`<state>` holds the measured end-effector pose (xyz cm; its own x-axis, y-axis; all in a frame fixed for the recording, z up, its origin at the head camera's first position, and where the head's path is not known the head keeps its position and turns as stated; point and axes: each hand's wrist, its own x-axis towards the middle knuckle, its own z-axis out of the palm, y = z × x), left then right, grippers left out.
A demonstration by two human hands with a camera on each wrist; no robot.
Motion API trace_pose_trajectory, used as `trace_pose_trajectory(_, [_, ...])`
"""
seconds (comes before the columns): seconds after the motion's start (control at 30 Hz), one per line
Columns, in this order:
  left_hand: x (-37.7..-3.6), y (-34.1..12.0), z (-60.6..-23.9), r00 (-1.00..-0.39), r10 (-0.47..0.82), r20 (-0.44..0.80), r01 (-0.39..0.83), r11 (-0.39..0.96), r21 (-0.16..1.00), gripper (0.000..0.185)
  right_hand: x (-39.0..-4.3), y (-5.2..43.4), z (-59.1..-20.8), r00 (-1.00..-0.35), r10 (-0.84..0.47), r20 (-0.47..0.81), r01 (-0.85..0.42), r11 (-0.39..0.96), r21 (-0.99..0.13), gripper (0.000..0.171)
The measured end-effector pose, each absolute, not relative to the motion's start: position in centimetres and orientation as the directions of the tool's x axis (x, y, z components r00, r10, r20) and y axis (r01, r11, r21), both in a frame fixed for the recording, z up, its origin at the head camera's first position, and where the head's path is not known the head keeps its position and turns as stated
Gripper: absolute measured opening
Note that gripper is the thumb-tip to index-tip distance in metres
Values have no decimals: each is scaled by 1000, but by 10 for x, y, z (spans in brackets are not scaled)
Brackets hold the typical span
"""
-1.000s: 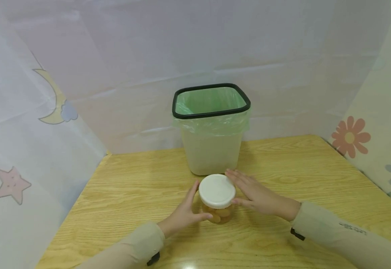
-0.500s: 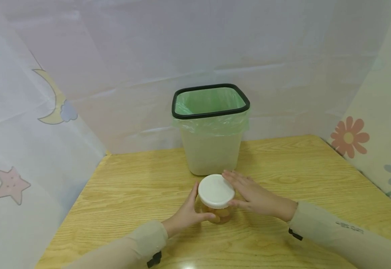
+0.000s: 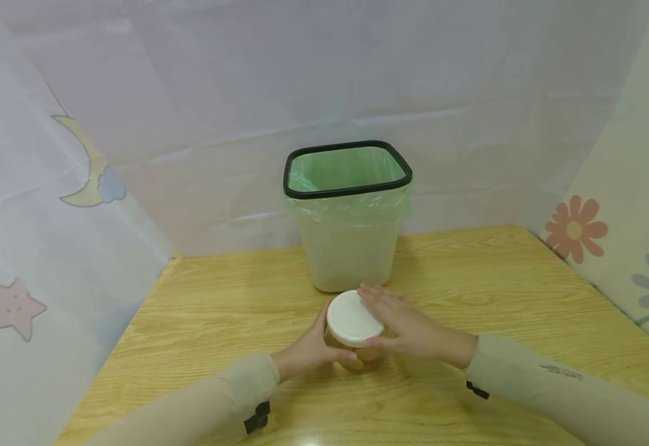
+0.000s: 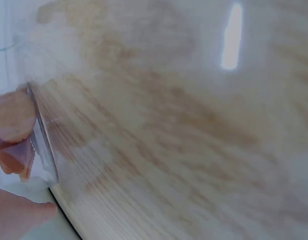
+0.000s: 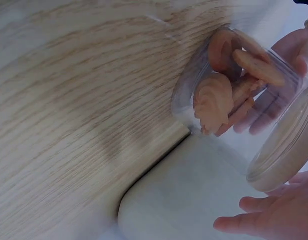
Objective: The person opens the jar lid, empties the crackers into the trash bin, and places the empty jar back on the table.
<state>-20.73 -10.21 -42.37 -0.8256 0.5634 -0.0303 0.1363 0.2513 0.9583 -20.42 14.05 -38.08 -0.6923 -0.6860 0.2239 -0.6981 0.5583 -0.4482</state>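
A clear jar (image 3: 370, 354) with a white lid (image 3: 352, 317) stands upright on the wooden table in the head view. Several round, ridged cookies (image 5: 213, 100) show through its wall in the right wrist view. My left hand (image 3: 312, 350) holds the jar from its left side, the thumb across the front and fingers behind. On the right, my right hand (image 3: 413, 328) grips the lid's edge, with fingers over its far side and the thumb at its near side. Whether the lid sits tight cannot be told. The left wrist view catches only a cookie (image 4: 14, 117) and a fingertip.
Just behind the jar stands a pale waste bin (image 3: 349, 254) with a black rim and a green liner bag. The wooden table (image 3: 235, 297) ends against printed cloth (image 3: 235, 74) at the back and sides.
My right hand has slid left, further over the lid, and its thumb now lies against the near edge. The left hand sits a little closer round the jar, which barely moves.
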Motion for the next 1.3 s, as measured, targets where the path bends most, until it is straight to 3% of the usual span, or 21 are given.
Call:
trace_pose_trajectory(0.4, [-217,-103,-425,-750,661,-10,91,119,989,105,-206,125,-378,-724,-659,204,-674,614,-411,100])
trace_pose_trajectory(0.57, [-222,-103,-429,-746,666,17,97,85,992,101,-206,122,-380,-722,-651,235,-680,604,-417,103])
trace_pose_trajectory(0.8, [-225,-103,-431,-780,624,44,129,91,988,97,-206,120,-379,-731,-641,236,-658,570,-492,102])
trace_pose_trajectory(1.1, [-225,-102,-431,-766,638,79,162,72,984,98,-208,123,-383,-721,-647,250,-649,501,-573,106])
trace_pose_trajectory(1.3, [-225,-103,-431,-765,640,68,146,70,987,98,-205,126,-390,-780,-587,216,-548,473,-690,113])
